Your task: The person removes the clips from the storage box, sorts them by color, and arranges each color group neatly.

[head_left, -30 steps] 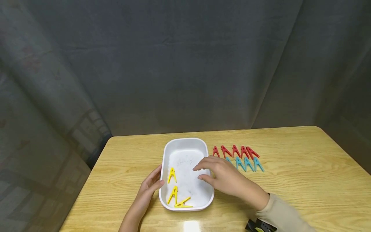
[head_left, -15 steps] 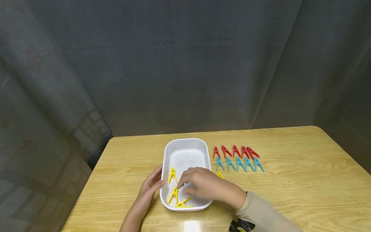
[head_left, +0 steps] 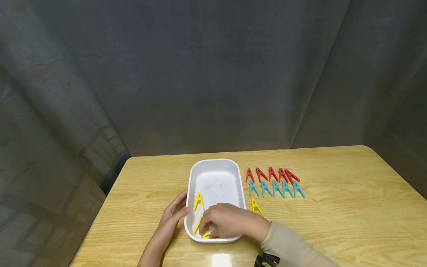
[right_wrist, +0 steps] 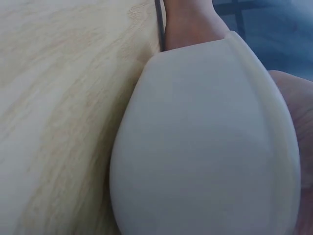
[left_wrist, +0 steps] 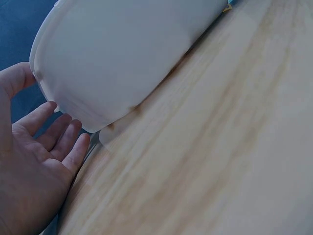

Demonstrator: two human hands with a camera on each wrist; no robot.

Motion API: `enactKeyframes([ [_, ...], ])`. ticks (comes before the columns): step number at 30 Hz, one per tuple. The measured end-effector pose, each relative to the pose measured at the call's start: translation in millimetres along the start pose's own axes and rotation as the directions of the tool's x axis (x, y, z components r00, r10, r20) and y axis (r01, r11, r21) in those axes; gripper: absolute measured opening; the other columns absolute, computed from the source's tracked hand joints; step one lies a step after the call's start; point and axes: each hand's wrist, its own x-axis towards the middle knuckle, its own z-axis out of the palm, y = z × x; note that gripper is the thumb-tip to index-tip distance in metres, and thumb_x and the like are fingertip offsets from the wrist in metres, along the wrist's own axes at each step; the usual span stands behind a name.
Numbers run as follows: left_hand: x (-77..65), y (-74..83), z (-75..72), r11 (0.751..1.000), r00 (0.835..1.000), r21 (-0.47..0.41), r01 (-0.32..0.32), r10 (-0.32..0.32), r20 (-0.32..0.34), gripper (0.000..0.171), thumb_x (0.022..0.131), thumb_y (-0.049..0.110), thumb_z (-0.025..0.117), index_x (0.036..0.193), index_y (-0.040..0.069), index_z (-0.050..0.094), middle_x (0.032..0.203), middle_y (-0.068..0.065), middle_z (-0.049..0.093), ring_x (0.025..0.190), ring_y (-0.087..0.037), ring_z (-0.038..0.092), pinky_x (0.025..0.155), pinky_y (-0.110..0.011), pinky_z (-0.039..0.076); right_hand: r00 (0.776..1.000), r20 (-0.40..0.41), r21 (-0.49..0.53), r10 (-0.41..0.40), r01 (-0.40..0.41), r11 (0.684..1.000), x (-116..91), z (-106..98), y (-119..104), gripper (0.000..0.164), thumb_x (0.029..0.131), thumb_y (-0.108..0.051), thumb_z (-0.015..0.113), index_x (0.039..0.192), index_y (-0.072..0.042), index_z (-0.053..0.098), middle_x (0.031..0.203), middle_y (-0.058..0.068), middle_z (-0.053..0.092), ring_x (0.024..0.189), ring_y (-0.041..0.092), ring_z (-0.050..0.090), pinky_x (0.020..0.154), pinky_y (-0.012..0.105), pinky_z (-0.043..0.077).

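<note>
A white tray [head_left: 217,178] stands on the table with yellow clothespins in it. My left hand [head_left: 171,218] holds its left side, the thumb at the rim and the fingers along the outer wall; the left wrist view shows those fingers [left_wrist: 73,152] against the tray. Inside the near end, my right hand [head_left: 224,221] has finger and thumb bent down around a yellow clothespin [head_left: 206,235], which they partly cover. Just left of it lies another yellow clothespin [head_left: 198,224], partly hidden, and farther up a third [head_left: 199,200]. The tray's wall hides the right fingertips in the right wrist view.
Right of the tray, several red clothespins [head_left: 272,173] lie in a row on the wooden table [head_left: 340,200]. Several blue clothespins [head_left: 277,188] form a row below them. One yellow clothespin [head_left: 255,206] lies nearer me. A dark curtain [head_left: 213,81] hangs behind the table.
My right hand has moved left and toward me, down to the tray's near end. This uncovers a yellow and a blue clothespin on the table. My left hand keeps its place at the tray.
</note>
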Motion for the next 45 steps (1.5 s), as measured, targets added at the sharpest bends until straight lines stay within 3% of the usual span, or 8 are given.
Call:
enactKeyframes([
  [16, 0.8, -0.2, 2.2, 1.000, 1.000, 0.007, -0.001, 0.000, 0.007, 0.059, 0.097, 0.018, 0.059, 0.152, 0.011, 0.039, 0.156, -0.011, 0.037, 0.143, -0.035, 0.031, 0.114, -0.059, 0.020, 0.999, 0.031, 0.015, 0.037, -0.038, 0.999, 2.2, 5.9, 1.4, 0.023, 0.077, -0.009, 0.084, 0.089, -0.025, 0.075, 0.077, -0.021, 0.058, 0.071, -0.007, 0.049, 0.069, 0.010, 0.040],
  [33, 2.3, -0.1, 1.6, 1.000, 1.000, -0.015, 0.012, -0.013, -0.008, 0.059, 0.096, 0.017, 0.060, 0.151, 0.011, 0.041, 0.155, -0.010, 0.038, 0.142, -0.033, 0.031, 0.115, -0.057, 0.020, 0.998, 0.031, 0.057, 0.057, -0.059, 0.997, 2.5, 4.4, 2.9, 0.020, 0.080, -0.007, 0.081, 0.089, -0.025, 0.075, 0.083, -0.021, 0.061, 0.076, -0.007, 0.053, 0.072, 0.010, 0.043],
  [45, -0.5, 1.6, 0.9, 1.000, 1.000, 0.005, -0.030, 0.030, -0.004, 0.057, 0.096, 0.013, 0.058, 0.150, 0.007, 0.041, 0.154, -0.014, 0.038, 0.141, -0.034, 0.033, 0.113, -0.054, 0.023, 0.995, -0.054, 0.062, 0.086, -0.083, 0.995, -1.3, -4.4, 1.7, 0.024, 0.077, -0.008, 0.079, 0.094, -0.024, 0.077, 0.085, -0.021, 0.062, 0.079, -0.006, 0.054, 0.075, 0.015, 0.045],
])
